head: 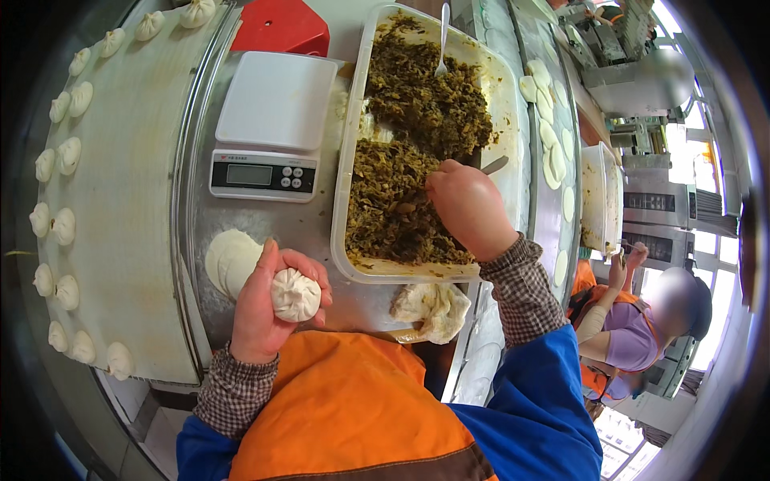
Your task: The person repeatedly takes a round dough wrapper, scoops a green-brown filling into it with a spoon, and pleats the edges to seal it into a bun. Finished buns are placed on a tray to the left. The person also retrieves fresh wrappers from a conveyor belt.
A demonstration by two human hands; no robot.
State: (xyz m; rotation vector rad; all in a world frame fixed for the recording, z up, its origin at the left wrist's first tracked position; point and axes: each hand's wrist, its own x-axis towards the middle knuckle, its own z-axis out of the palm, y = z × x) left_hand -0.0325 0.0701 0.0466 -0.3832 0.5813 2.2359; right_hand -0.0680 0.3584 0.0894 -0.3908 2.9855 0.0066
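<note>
My left hand point(264, 306) is cupped around a pleated dough bun point(295, 295), its gathered top facing up. Beside that hand, flat round dough wrappers point(231, 261) lie overlapped on the metal worktop. Over a translucent plastic tub point(346, 240) of dark chopped vegetable filling point(391, 180), my right hand point(466, 201) is closed in a fist. The end of a flat metal utensil point(495, 165) sticks out past the fist, which appears to grip it; the rest is hidden by the hand and filling.
A digital kitchen scale point(264, 174) stands left of the tub, near a red plastic object point(280, 27). Several buns point(64, 226) line a cloth-covered tray point(126, 198). A white spoon point(444, 36) stands in the filling; a crumpled cloth point(433, 312) lies below. Another person point(625, 324) works at right.
</note>
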